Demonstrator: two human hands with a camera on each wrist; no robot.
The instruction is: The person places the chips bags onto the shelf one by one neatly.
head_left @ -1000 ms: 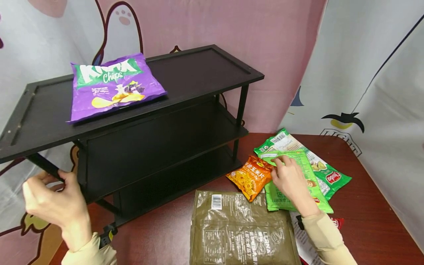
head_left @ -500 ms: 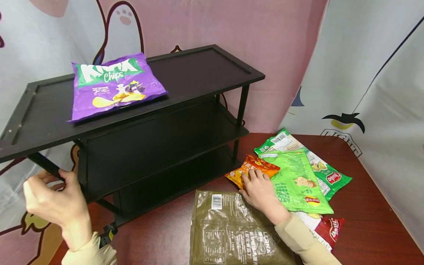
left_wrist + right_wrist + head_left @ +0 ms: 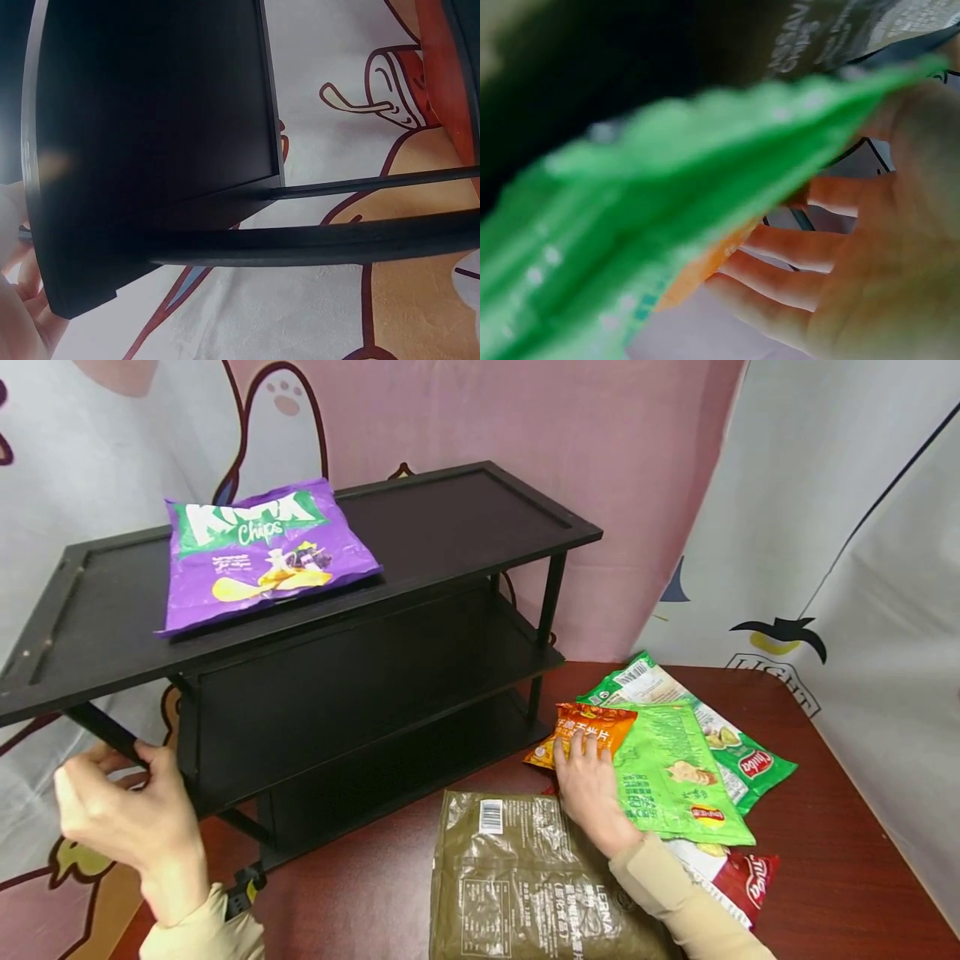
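Note:
In the head view my left hand [image 3: 123, 818] grips the left front post [image 3: 105, 735] of a black three-tier shelf [image 3: 450, 518], thumb on one side and fingers on the other. My right hand [image 3: 588, 789] rests its fingers on a small orange corn chip packet [image 3: 600, 720]. In the right wrist view its fingers [image 3: 780, 244] look fairly straight against the orange packet, partly hidden behind a blurred green bag edge [image 3: 652, 165]. The packet overlaps the left edge of a light green chip bag [image 3: 667, 768]. A purple chip bag [image 3: 262, 556] lies on the top tier.
An olive-brown bag [image 3: 495, 877] lies flat in front of the shelf. A dark green and white bag [image 3: 727, 735] is under the light green one, and a red and white bag [image 3: 738, 881] sticks out at the right. Patterned curtains [image 3: 600, 460] stand behind the brown table [image 3: 360, 893].
My right hand went from the packet's right edge to lying over its front. The orange packet has turned, shifting slightly right and away. My left hand stays on the post.

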